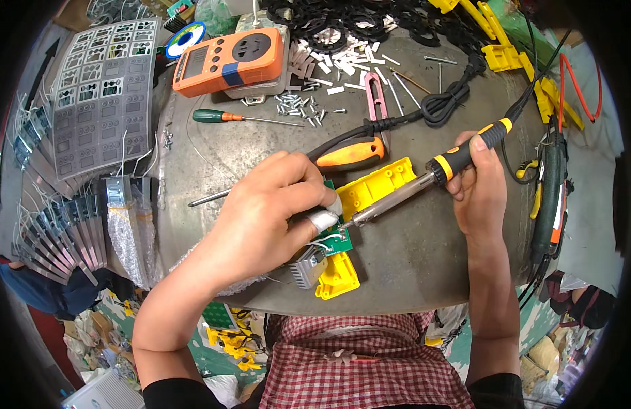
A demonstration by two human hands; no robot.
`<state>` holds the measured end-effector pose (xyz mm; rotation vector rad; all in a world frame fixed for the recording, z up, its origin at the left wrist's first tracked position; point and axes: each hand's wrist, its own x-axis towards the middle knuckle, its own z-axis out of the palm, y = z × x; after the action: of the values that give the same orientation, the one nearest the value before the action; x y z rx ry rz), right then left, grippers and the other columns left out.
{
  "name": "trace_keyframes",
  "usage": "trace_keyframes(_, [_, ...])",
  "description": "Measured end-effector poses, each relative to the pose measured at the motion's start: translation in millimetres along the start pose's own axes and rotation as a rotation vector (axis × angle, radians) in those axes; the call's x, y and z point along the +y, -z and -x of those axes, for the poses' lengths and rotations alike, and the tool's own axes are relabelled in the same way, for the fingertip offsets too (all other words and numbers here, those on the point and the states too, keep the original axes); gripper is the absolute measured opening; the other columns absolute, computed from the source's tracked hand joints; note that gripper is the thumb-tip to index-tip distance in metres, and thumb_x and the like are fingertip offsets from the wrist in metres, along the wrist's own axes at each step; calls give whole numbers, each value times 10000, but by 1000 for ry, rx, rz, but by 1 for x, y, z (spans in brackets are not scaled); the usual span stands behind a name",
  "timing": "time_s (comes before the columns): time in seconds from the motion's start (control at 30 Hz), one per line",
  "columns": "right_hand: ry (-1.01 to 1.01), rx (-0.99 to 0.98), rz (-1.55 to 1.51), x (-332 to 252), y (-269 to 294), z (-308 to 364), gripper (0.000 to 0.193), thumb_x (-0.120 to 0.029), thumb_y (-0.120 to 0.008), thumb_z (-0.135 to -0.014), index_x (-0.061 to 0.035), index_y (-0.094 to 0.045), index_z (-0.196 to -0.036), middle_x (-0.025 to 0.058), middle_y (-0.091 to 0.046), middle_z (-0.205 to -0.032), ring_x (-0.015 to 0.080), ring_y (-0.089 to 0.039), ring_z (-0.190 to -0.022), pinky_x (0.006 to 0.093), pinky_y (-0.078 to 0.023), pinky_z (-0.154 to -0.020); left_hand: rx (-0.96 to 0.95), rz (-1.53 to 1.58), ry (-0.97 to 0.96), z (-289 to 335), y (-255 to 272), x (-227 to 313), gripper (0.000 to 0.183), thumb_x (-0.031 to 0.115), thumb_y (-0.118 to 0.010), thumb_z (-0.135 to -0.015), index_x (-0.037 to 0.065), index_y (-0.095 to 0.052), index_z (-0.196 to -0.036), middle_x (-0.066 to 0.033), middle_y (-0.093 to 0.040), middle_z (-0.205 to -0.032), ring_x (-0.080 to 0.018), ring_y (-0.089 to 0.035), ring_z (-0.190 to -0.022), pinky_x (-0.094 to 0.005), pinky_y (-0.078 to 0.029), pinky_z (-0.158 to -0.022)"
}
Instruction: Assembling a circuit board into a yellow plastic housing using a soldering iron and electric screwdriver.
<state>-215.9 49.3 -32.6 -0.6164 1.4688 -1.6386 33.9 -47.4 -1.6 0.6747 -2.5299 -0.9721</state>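
Observation:
My right hand (478,187) is closed round the black-and-yellow handle of a soldering iron (397,196). The iron slants down to the left, its tip at a green circuit board (340,243). Over the board's upper left, my left hand (268,204) is closed with thumb and fingers pinched together; white wrapping covers some fingertips. What they pinch is hidden. White wires (320,245) run from the board beside a finned metal heat sink (307,268). Beneath lies a yellow plastic housing (373,185), its lower end (339,276) showing below the board.
An orange multimeter (228,61), loose screws (302,108) and a green-handled screwdriver (217,116) lie beyond my hands. An orange-handled tool (349,155) and black cable (397,121) are close by. Metal strips with wires (63,232) fan out left; yellow housings (503,58) stand far right.

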Motion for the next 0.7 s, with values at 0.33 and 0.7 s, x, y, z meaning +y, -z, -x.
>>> trace_keyframes(0.33, [4, -27, 22, -2, 0, 2, 248, -282, -463, -969, -42, -521, -954, 20, -525, -695, 62, -456, -503, 199, -313, -437, -18, -40, -39, -1, 1, -1, 277, -38, -726, -597, 59, -666, -850, -43, -542, -848, -241, -554, -822, -345, -453, -715])
trace_keyframes(0.7, [0, -51, -3, 0, 0, -1, 260, -298, -473, -966, -41, -513, -968, 21, -526, -700, 65, -460, -508, 201, -313, -437, 7, -89, -117, -2, -1, 0, 379, -105, -620, -518, 85, -663, -843, -51, -529, -832, -261, -530, -789, -356, -447, -675])
